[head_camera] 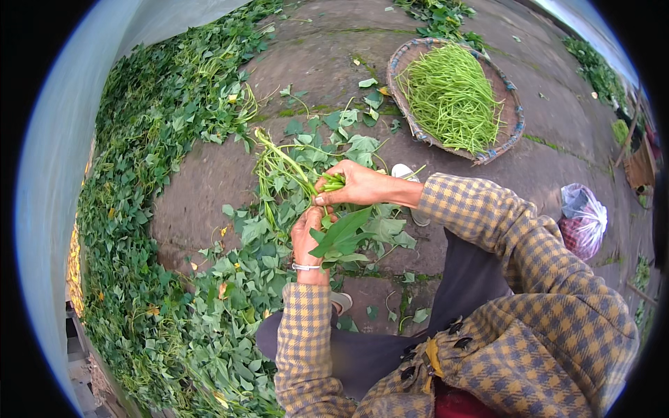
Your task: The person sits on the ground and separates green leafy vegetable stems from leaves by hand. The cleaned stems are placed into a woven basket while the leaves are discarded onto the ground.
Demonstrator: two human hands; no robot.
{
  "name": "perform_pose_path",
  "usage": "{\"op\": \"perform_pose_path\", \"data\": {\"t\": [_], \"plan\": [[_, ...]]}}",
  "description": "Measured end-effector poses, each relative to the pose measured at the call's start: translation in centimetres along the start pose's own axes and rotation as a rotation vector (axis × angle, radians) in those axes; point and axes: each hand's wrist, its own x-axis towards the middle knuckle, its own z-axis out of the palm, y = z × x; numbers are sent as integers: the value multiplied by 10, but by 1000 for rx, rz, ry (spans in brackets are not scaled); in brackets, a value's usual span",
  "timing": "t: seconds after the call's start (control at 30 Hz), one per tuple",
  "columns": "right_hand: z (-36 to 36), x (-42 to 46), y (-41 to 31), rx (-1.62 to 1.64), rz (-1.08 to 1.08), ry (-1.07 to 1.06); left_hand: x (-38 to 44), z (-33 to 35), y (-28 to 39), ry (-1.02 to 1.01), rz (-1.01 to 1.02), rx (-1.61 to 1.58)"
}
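My right hand (355, 183) is closed around a small bunch of green leaf stalks (333, 182), their cut ends poking out above the thumb. Pressed close below it, my left hand (309, 232), with a silver bracelet at the wrist, grips a leafy sprig. Its broad green leaves (342, 235) spread out to the right of the fingers. Longer pale green stems (279, 157) trail up and left from where the hands meet; which hand holds them is unclear. Under both hands lies a litter of loose leaves (256, 230), which look like sweet potato leaves.
A round woven basket (509, 149) with a blue-bound rim holds a heap of stripped green stalks (452, 99). A deep pile of leafy vines (141, 209) covers the left side. A knotted plastic bag (583, 222) sits on the stone paving (204, 193) at right. Pale sheeting (68, 130) hangs far left.
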Motion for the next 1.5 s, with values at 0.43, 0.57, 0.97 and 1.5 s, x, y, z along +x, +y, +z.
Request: {"op": "perform_pose_path", "data": {"t": [0.43, 0.57, 0.97, 1.5], "plan": [[-2, -34, 13, -1257, 120, -398, 4, -62, 45, 15, 410, -389], [-19, -15, 0, -617, 98, -88, 4, -51, 44, -99, 353, -406], [-28, 16, -19, 634, 211, 67, -9, -35, 45, -146, 304, -305], [-59, 8, -25, 972, 137, 346, -291, -188, 98, 287, 246, 1566]]}}
